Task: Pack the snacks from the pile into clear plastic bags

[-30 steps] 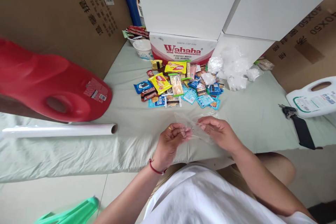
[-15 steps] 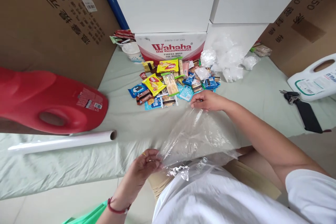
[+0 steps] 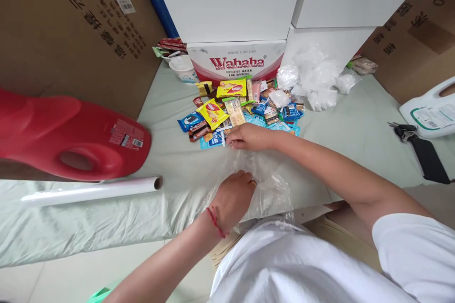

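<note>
A thin clear plastic bag (image 3: 272, 182) spreads crumpled over the front of the cloth-covered table, reaching toward my lap. My right hand (image 3: 245, 136) pinches its far edge, right at the front of the snack pile. Just below, my left hand (image 3: 235, 194) is closed against the film with its back up and knuckles bent. Its fingertips are hidden, and I cannot tell whether it is inside or over the bag. Small wrapped snacks lie heaped beyond my hands, among them a yellow packet (image 3: 213, 113) and a blue one (image 3: 190, 121).
A red jug (image 3: 124, 147) and a white roll (image 3: 95, 191) lie at the left. Behind the snacks are a Wahaha carton (image 3: 236, 62), a paper cup (image 3: 185, 71) and crumpled clear bags (image 3: 318, 73). Keys, a black phone (image 3: 428, 158) and a white jug (image 3: 432, 112) are at the right.
My right hand has moved left along the snack pile with the bag's edge. My left hand has swung right and forward onto the bag, turning back up. The bag has shifted left and bunched.
</note>
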`<state>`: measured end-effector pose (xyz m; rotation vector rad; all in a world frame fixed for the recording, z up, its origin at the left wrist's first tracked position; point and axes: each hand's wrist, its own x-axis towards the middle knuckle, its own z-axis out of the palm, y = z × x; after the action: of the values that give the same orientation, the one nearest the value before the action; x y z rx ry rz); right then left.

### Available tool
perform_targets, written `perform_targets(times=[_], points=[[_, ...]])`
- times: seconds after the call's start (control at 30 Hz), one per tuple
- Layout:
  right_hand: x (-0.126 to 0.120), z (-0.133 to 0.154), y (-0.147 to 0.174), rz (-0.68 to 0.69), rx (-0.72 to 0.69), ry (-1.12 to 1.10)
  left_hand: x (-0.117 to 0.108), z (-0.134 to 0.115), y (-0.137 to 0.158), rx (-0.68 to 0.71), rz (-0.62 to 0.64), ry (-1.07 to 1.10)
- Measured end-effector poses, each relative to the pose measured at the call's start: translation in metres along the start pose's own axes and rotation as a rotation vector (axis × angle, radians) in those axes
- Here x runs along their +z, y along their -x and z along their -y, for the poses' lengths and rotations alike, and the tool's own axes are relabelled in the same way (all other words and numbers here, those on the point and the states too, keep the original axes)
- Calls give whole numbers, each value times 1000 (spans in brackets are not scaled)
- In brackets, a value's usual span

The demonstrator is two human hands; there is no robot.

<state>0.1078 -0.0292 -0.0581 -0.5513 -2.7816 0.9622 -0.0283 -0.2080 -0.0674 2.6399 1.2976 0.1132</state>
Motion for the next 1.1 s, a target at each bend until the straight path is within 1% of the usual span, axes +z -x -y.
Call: perform_targets(times=[0.03,0.07,0.1,0.13,0.17,0.2,0.23,0.27,0.3,0.37,0.4,0.47,0.57,0.67,0.73,0.77,0.83,0.9,0.93,0.97,1.0,1.03,1.07,1.1], points=[[-2,3,6,-104,64,-9,12,4,-5,2,17,-38],[-3,6,15,-205,161,-26,25,8,-8,-11,-8,-65],[-4,9,26,-286,281,-57,36,11,-8,-41,-54,-81],[-3,12,38,-331,410,-103,47,13,-6,-78,-105,-86],[0,15,52,-336,531,-163,56,13,-3,-115,-149,-81],[3,19,65,-305,629,-234,63,12,1,-152,-178,-72],[8,22,78,-254,696,-309,68,10,4,-187,-194,-61],[13,25,90,-210,731,-376,71,7,8,-222,-199,-51],[18,27,99,-178,739,-425,73,4,10,-252,-197,-44],[26,28,113,-141,704,-461,74,-2,13,-297,-185,-36],[27,26,117,-135,684,-454,74,-4,13,-309,-183,-34],[26,17,121,-164,680,-415,75,-7,14,-314,-199,-34],[10,-7,119,-242,749,-389,78,-5,15,-299,-277,-36],[-11,-32,114,-239,752,-355,83,0,17,-279,-373,8],[-20,-41,109,-256,726,-252,83,3,18,-297,-426,58],[-23,-41,107,-292,724,-164,82,5,17,-314,-446,79],[-21,-31,103,-425,719,78,76,7,16,-346,-480,98],[-8,-8,103,-574,688,292,67,11,13,-346,-499,86],[4,7,105,-621,640,351,62,14,12,-336,-500,74],[18,23,109,-629,593,361,57,18,9,-327,-495,62],[34,38,114,-609,503,347,53,22,7,-324,-485,50],[52,52,121,-570,402,335,50,26,4,-335,-466,39],[70,63,128,-513,332,342,48,31,1,-363,-441,28],[87,70,137,-442,315,354,48,36,-2,-401,-407,17]])
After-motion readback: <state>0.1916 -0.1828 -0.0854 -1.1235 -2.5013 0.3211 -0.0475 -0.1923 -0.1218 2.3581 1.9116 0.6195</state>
